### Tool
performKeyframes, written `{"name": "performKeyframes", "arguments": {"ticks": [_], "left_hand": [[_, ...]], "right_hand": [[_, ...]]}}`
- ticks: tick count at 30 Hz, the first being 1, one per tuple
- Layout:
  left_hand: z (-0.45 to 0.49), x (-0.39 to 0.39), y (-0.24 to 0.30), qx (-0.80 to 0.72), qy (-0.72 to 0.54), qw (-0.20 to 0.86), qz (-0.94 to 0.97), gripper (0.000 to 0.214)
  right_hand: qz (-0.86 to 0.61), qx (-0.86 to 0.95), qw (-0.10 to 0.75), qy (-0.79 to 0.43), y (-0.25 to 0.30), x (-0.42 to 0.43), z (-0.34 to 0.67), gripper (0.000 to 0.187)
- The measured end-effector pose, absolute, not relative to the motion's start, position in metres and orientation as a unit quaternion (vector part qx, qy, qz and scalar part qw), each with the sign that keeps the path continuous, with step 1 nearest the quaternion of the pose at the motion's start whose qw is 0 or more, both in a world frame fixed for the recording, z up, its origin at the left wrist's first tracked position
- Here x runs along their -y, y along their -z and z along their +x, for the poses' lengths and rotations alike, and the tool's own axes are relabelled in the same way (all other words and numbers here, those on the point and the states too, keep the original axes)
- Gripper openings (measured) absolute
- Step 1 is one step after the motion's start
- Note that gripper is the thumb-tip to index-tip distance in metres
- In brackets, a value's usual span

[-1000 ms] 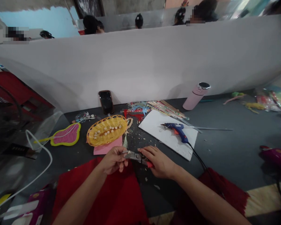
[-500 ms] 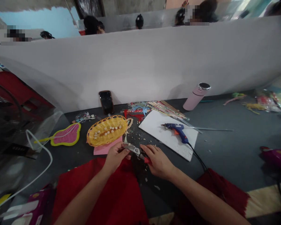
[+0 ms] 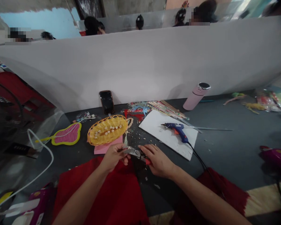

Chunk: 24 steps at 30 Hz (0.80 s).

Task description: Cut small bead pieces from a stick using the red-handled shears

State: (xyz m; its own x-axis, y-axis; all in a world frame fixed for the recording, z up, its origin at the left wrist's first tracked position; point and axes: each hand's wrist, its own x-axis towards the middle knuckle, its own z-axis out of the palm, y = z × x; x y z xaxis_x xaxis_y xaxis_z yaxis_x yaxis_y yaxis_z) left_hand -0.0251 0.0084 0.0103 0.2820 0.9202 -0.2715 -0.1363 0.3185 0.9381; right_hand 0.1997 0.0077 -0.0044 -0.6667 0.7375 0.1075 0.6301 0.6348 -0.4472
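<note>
My right hand [image 3: 157, 160] is wrapped round the red handle of a pair of pruning shears [image 3: 136, 153]. Their metal blades point left and look parted. Close to the blade tips, my left hand [image 3: 114, 157] is closed in a pinch; what its fingers hold is too small to make out. Just behind the hands lies an oval yellow woven basket [image 3: 100, 130] with several small pale pieces in it. A beaded loop with a pale tassel [image 3: 125, 139] hangs at the basket's right end. Pink paper [image 3: 103, 148] sticks out beneath the basket.
A blue glue gun [image 3: 178, 129] rests on a white board [image 3: 152, 123], its cord running right. Red cloth [image 3: 100, 190] covers the near left. Behind stand a phone [image 3: 106, 101] and a pink bottle [image 3: 195, 98], against a white partition [image 3: 140, 65]. Small scraps dot the dark table.
The shears' blades have spread wider apart. My left hand has shifted slightly left and its lower fingers have loosened. My right hand stays nearly in place.
</note>
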Motion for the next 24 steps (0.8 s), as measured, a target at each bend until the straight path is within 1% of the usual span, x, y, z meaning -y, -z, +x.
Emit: {"name": "performKeyframes", "arguments": {"ticks": [4,8,13,17,20,24], "left_hand": [[-0.026,-0.007,-0.008,-0.455,-0.398,0.678,0.419,0.014],[-0.022,-0.007,-0.003,-0.469,-0.416,0.666,0.404,0.011],[-0.015,-0.008,-0.002,-0.491,-0.449,0.615,0.424,0.010],[-0.015,-0.008,-0.010,-0.503,-0.451,0.573,0.463,0.011],[-0.019,-0.008,-0.014,-0.502,-0.424,0.594,0.465,0.015],[-0.025,-0.008,-0.012,-0.474,-0.383,0.654,0.448,0.023]], "right_hand": [[-0.377,0.890,0.162,-0.197,0.006,-0.006,0.199,0.065],[-0.391,0.883,0.164,-0.200,0.008,-0.005,0.197,0.063],[-0.418,0.878,0.165,-0.167,0.012,-0.006,0.197,0.063],[-0.418,0.882,0.156,-0.152,0.013,-0.008,0.198,0.070],[-0.402,0.890,0.143,-0.163,0.012,-0.010,0.200,0.075],[-0.377,0.898,0.132,-0.183,0.009,-0.012,0.205,0.076]]}}
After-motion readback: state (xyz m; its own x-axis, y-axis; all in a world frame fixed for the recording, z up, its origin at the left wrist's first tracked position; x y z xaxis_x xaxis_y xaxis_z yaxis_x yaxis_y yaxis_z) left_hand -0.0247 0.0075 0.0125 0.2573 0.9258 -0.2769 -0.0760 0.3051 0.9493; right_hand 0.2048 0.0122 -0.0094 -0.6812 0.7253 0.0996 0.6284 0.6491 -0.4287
